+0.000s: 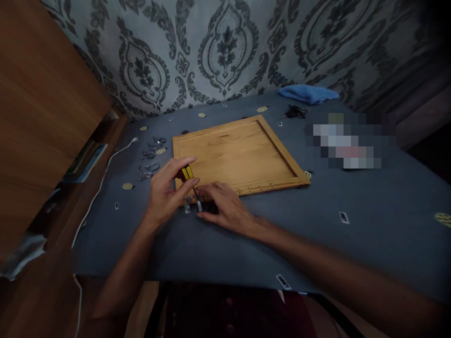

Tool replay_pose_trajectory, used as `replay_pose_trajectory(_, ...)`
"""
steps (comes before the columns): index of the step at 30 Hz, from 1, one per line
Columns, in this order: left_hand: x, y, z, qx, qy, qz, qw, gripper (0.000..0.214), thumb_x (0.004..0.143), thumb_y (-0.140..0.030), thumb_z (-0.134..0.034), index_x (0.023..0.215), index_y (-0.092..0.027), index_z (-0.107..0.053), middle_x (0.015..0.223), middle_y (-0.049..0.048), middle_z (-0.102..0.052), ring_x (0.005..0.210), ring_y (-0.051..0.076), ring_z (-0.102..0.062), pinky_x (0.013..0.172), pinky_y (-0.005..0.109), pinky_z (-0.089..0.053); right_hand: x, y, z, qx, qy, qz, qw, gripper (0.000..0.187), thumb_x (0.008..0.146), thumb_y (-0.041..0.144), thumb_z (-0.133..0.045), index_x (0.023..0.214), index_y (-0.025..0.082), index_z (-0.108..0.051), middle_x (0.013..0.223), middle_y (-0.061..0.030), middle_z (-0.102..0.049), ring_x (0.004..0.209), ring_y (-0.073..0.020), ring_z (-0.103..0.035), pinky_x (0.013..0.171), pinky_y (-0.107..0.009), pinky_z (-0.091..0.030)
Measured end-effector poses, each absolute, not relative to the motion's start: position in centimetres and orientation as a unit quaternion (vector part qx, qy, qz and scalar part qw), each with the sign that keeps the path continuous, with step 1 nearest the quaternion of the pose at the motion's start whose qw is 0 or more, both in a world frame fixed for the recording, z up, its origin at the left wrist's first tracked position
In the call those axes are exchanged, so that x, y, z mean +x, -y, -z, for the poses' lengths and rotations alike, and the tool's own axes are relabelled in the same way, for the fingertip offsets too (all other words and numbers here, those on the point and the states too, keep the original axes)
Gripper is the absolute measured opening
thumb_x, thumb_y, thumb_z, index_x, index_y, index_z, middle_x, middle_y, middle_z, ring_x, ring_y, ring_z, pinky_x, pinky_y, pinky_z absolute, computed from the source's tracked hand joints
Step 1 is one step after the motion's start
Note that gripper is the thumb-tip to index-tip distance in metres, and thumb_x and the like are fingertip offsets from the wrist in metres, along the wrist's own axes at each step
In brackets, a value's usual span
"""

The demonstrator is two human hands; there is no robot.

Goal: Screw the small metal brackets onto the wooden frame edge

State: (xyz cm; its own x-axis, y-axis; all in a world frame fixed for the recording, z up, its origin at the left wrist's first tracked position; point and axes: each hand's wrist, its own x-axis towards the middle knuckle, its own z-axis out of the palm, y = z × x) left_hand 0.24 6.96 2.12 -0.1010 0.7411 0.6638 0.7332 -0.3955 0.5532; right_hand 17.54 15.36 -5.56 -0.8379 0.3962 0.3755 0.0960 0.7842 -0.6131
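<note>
My left hand [167, 190] is closed around a screwdriver [188, 172] with a yellow and black handle. Its dark shaft slants down to the near left edge of a wooden panel [243, 152] with a raised frame. Beside the shaft, my right hand [227, 206] curls its thumb and fingers in at that edge. Whatever sits between them is dark and mostly hidden. A small metal fitting [187, 205] shows at the panel's edge, just left of the screwdriver tip. Small dark holes run along the near rail.
Several metal fittings [148, 154] lie left of the panel. A white cable [102, 183] runs along the table's left side. A blue cloth [309, 94] and a dark object [296, 111] lie at the back right, near a blurred-out patch. A wooden cabinet [45, 94] stands left.
</note>
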Motion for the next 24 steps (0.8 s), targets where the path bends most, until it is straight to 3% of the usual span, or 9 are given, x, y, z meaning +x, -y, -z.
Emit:
replay_pose_trajectory(5, 0.2, -6.8, -2.4, 0.676, -0.550, -0.491, 0.015, 0.037, 0.093, -0.026, -0.070, 0.129, -0.025, -0.064, 0.114, 0.0040, -0.072, 0.092, 0.015, -0.069, 0.079, 0.026, -0.056, 17.6, -15.4, 5.5, -0.135, 0.913, -0.294, 0.249, 0.052, 0.086, 0.036, -0.076, 0.130, 0.018, -0.056, 0.116, -0.0124, -0.069, 0.107, -0.0305, -0.062, 0.090, -0.046, -0.049)
replay_pose_trajectory(11, 0.4, -6.6, -3.1, 0.690, -0.543, -0.475, 0.059, 0.035, 0.097, -0.024, -0.066, 0.132, -0.025, -0.062, 0.103, 0.0034, -0.072, 0.090, 0.016, -0.070, 0.083, 0.029, -0.057, 17.6, -15.3, 5.3, -0.130, 0.914, -0.293, 0.250, 0.053, 0.084, 0.034, -0.078, 0.129, 0.016, -0.056, 0.115, -0.0118, -0.069, 0.105, -0.0300, -0.062, 0.090, -0.045, -0.049)
replay_pose_trajectory(24, -0.4, -6.0, -3.5, 0.696, -0.537, -0.458, 0.133, 0.039, 0.097, -0.022, -0.064, 0.136, -0.025, -0.060, 0.105, 0.0049, -0.073, 0.095, 0.016, -0.070, 0.086, 0.029, -0.057, 17.8, -15.2, 5.0, -0.132, 0.911, -0.298, 0.252, 0.048, 0.088, 0.034, -0.076, 0.128, 0.019, -0.057, 0.115, -0.0113, -0.069, 0.106, -0.0288, -0.062, 0.089, -0.044, -0.050)
